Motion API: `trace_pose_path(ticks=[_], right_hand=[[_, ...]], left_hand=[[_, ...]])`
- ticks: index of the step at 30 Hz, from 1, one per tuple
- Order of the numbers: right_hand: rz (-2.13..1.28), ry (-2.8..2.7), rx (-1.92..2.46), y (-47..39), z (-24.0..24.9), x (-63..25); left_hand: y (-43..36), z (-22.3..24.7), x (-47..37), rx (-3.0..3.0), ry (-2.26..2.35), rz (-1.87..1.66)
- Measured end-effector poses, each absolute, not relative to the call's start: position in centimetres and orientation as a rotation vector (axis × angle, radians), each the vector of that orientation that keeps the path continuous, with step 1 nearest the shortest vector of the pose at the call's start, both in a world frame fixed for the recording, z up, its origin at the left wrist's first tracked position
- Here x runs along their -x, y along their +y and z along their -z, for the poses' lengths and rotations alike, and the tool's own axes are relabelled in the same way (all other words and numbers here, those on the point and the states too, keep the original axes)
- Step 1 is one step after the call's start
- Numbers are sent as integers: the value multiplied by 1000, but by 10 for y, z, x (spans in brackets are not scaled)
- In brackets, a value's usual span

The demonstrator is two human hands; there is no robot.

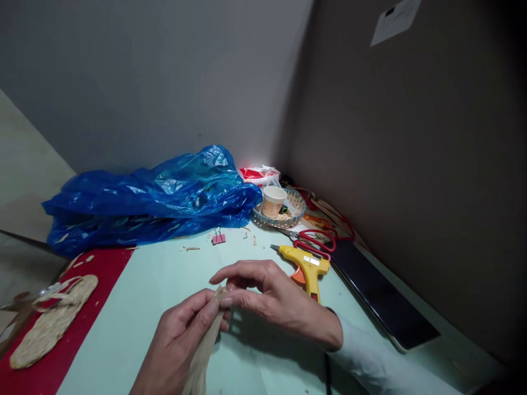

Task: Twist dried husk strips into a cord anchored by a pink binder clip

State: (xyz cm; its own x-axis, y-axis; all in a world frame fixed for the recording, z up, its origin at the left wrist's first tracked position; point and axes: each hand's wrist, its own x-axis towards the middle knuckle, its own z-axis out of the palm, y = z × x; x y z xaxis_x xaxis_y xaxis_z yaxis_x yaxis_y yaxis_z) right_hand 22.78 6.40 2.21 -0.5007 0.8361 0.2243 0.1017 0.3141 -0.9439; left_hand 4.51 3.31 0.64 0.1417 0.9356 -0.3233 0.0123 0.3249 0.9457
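Observation:
In my left hand (183,329) is a bundle of pale, flat, straw-like strips (206,354), pinched between thumb and fingers near its upper end. The strips hang down past the bottom edge of the view. My right hand (269,291) meets the bundle at its tip, thumb and fingers closed on the end. Some fingers of both hands are hidden behind the strips. Beyond my right hand lies a yellow glue gun (307,263) with an orange trigger. A woven straw sandal (53,323) with a pale strap rests at the left.
A crumpled blue plastic bag (160,197) lies along the wall. Behind the glue gun are red-handled scissors (317,237), a woven basket (294,214) and a paper cup (273,202). A pink binder clip (218,238) sits mid-table; a phone-like dark slab (379,291) lies right.

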Motion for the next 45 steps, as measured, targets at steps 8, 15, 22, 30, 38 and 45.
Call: trace_pose_path(ticks=[8, 15, 22, 30, 38, 45], right_hand=[[-1366, -1728, 700, 64, -22, -227], [-1307, -1701, 834, 64, -10, -221], [-1012, -1707, 1056, 54, -2, -210], [-988, -1966, 790, 63, -4, -217], [-1043, -1976, 881, 65, 2, -219], [-974, -1832, 1065, 58, 10, -211]], left_hand=[[28, -11, -49, -830, 1117, -747], [32, -6, -50, -815, 1083, -787], [34, 9, -55, -1197, 1219, -837], [50, 20, -44, -881, 1042, -725], [56, 23, -42, -999, 971, -607], [47, 14, -46, -1607, 1199, -856]])
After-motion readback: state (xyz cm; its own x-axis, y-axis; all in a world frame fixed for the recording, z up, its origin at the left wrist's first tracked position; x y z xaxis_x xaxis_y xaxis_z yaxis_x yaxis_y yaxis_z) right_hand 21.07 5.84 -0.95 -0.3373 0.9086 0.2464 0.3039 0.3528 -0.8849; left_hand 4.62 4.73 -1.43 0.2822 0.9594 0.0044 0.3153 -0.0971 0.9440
